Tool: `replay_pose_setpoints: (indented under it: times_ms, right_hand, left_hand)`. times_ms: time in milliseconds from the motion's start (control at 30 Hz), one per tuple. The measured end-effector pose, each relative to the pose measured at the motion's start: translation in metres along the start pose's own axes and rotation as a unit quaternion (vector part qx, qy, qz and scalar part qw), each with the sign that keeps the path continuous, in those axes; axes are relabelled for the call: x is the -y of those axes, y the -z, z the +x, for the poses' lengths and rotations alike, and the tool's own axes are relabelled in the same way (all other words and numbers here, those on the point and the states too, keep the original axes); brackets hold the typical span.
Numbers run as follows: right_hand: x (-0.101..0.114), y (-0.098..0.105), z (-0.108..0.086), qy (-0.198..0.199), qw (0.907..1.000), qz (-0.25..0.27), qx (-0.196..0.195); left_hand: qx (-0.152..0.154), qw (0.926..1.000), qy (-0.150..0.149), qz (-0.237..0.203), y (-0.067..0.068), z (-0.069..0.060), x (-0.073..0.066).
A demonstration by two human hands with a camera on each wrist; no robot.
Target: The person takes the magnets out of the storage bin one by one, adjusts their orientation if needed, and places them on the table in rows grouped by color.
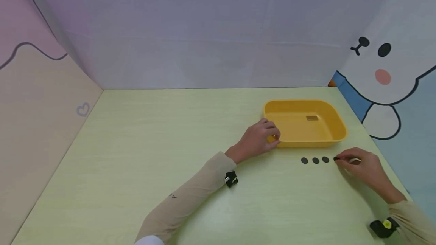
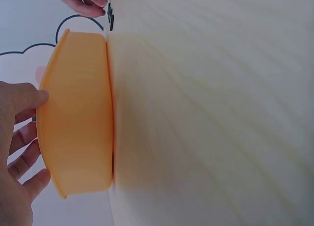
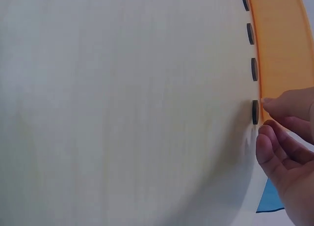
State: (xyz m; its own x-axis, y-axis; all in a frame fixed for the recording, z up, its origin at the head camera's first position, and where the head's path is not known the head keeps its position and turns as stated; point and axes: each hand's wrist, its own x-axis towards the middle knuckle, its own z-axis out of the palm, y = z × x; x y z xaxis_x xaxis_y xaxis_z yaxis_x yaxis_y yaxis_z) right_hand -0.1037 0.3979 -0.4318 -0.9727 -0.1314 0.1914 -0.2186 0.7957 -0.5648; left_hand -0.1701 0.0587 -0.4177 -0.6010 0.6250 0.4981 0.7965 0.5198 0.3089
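My left hand [image 1: 256, 139] grips the near left corner of the yellow tray [image 1: 306, 144]. In the left wrist view, the left hand [image 2: 17, 142] has its fingers bent over the rim of the tray [image 2: 76, 113]. Several dark round discs lie in a row in front of the tray, the leftmost disc [image 1: 304, 160] included. My right hand [image 1: 366, 169] is at the right end of that row. Seen from the right wrist, the end disc [image 3: 255, 112] rests on the table just beside the parted fingertips of the right hand [image 3: 292, 152], which hold nothing visible.
The pale green table [image 1: 153, 143] extends to the left of the tray. A small brown rectangle [image 1: 312, 118] shows on the tray's floor. Printed cloth [image 1: 388, 86] borders the table at the right, and a plain cloth [image 1: 204, 48] hangs behind it.
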Motion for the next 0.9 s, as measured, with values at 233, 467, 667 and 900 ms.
replay_pose_setpoints:
  times_ms: [233, 467, 667, 900]
  right_hand:
    - [0.001, 0.015, 0.007, -0.019, 0.9995, 0.024, 0.003]
    - [0.003, 0.033, 0.014, -0.047, 0.9968, 0.065, -0.001]
    - [0.013, 0.044, 0.028, -0.051, 0.9965, 0.056, -0.034]
    - [0.020, 0.050, 0.050, -0.046, 0.9973, 0.050, -0.029]
  left_hand:
    - [0.004, 1.0000, 0.004, -0.001, 0.000, -0.001, 0.001]
    - [0.000, 0.9999, 0.003, -0.010, 0.001, -0.002, 0.001]
    - [0.003, 0.9999, 0.009, -0.008, 0.000, -0.002, 0.001]
    - [-0.001, 1.0000, 0.005, -0.001, 0.001, -0.002, 0.001]
